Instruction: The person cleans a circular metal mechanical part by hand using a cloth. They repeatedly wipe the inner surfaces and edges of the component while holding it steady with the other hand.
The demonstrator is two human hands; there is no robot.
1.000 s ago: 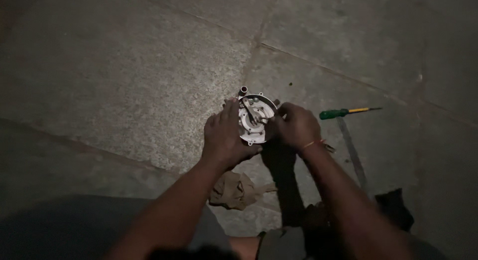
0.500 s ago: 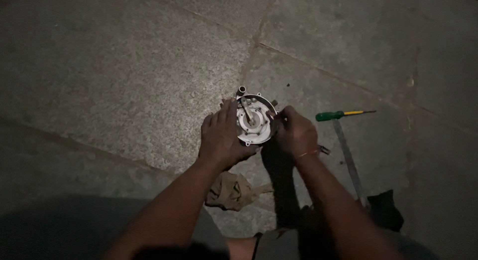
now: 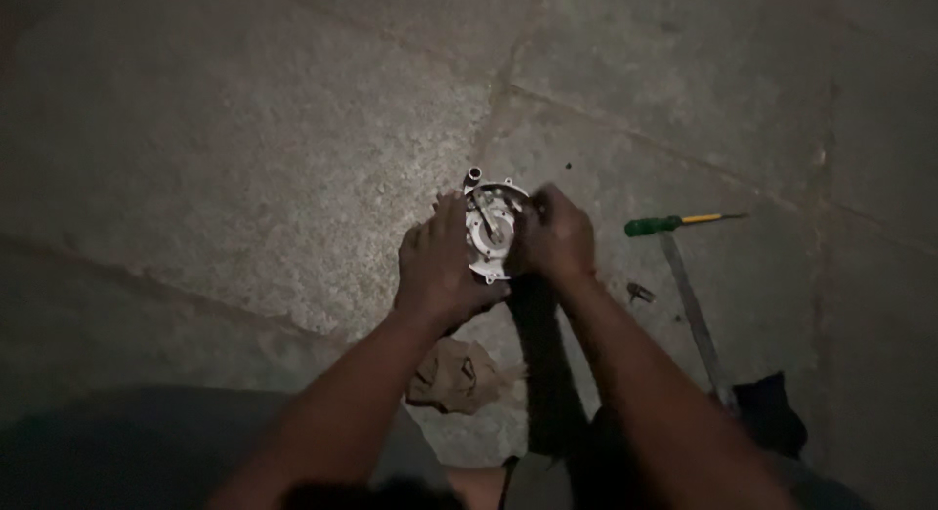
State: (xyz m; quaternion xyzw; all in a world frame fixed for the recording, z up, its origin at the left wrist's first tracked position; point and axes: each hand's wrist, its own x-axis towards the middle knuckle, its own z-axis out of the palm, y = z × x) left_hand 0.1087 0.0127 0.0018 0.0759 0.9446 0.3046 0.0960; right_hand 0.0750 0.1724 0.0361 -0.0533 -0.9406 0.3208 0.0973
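Note:
A round silver metal part (image 3: 488,229) with a small tube at its top lies on the stone floor. My left hand (image 3: 440,268) grips its left and lower side. My right hand (image 3: 553,238) covers its right side, fingers curled over the rim. What those fingers pinch is hidden. Both forearms reach in from the bottom of the head view.
A green-handled screwdriver (image 3: 674,222) lies to the right of my right hand. A long flat metal strip (image 3: 692,315) runs below it, with a small metal piece (image 3: 640,292) beside it. A crumpled brown rag (image 3: 454,373) lies between my arms. A dark object (image 3: 770,412) sits at lower right.
My right hand has shifted left, further over the round part, covering more of it. My left hand keeps its hold.

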